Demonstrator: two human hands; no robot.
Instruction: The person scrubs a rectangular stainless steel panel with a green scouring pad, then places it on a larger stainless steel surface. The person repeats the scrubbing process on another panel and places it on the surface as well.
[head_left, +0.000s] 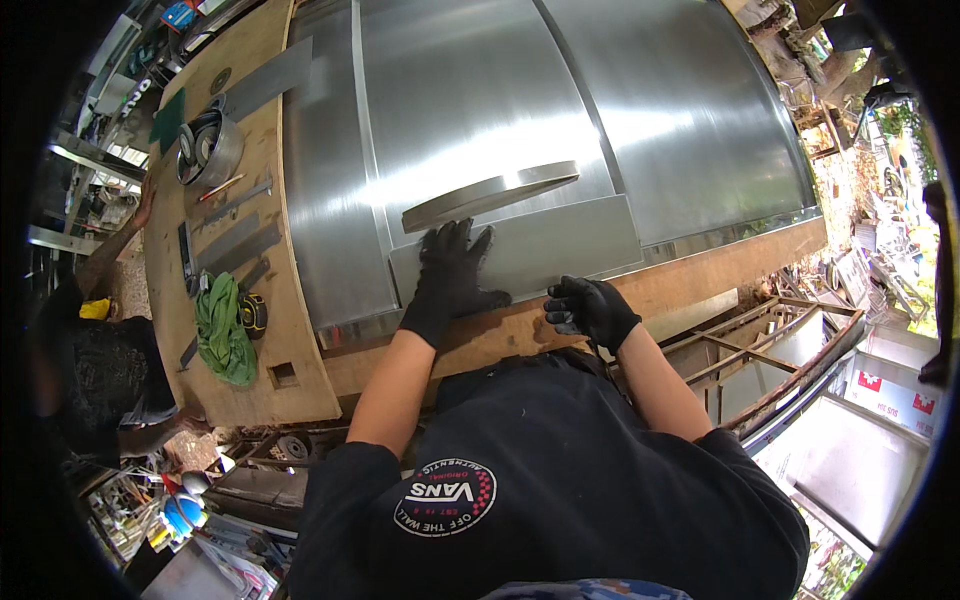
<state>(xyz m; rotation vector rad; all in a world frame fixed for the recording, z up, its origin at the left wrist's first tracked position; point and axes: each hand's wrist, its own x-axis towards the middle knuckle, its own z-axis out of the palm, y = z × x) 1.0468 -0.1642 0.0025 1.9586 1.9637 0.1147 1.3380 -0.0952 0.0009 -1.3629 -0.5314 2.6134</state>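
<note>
My left hand (452,278), in a black glove, lies with fingers spread on a flat rectangular metal piece (570,240) near the front edge of the bench. Just beyond its fingertips a long narrow metal strip (495,196) rests on the large shiny steel sheet (470,90), close to the rectangular piece. My right hand (592,312), also black-gloved, hovers by the front edge to the right, its fingers curled together. Whether it grips anything small is hidden. Raised seams run across the steel sheet away from me.
On the wooden board (310,375) at left lie a green cloth (225,330), a yellow-black tape measure (254,314), flat metal strips (238,245) and a round metal container (218,150). Another person (110,350) stands at the left edge. A rusty frame (770,350) stands at right.
</note>
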